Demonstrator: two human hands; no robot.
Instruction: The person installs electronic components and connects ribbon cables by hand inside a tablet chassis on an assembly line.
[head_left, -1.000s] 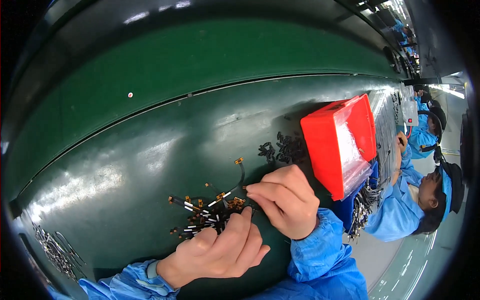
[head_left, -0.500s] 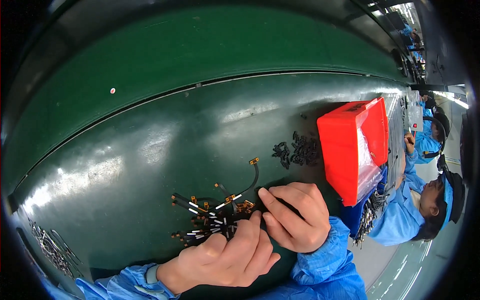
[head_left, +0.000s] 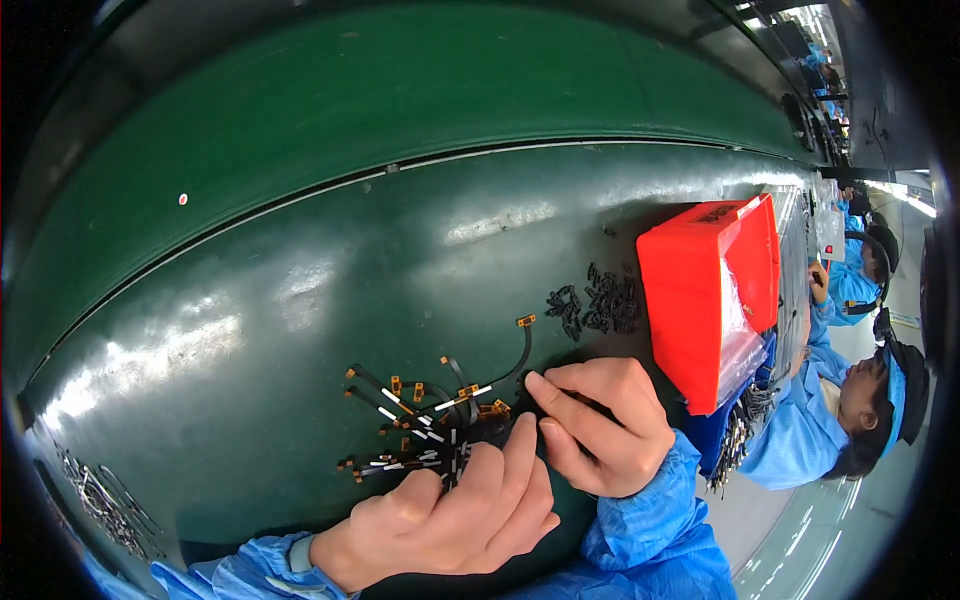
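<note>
- Glossy dark green work surface (head_left: pixel 300 300) fills the view, smooth and reflective; a thin pale seam curves across it from near left to far right, with a second green band beyond.
- Wide bare stretch of surface lies left and far of the hands; the near edge sits just under the forearms.
- Red plastic bin (head_left: pixel 705 290), rectangular with hard rims, stands right of the hands, with clear film inside.
- Co-workers in blue coats (head_left: pixel 800 440) sit along the right edge, well apart.
- Left hand (head_left: pixel 460 510), in a blue sleeve, lies palm down, fingers curled over the near side of the cable pile; whether it grips anything cannot be told.
- Right hand (head_left: pixel 600 420) is clenched loosely, fingertips pinching at the right end of the pile; what they clasp is hidden.
- Flex cables (head_left: pixel 430 420): thin black strips with orange tabs and white ends, fanned on the surface just left of the right hand.
- Small black parts (head_left: pixel 595 305) are heaped between the cables and the bin.
- Metal clips (head_left: pixel 95 495) are scattered at the near left edge.
</note>
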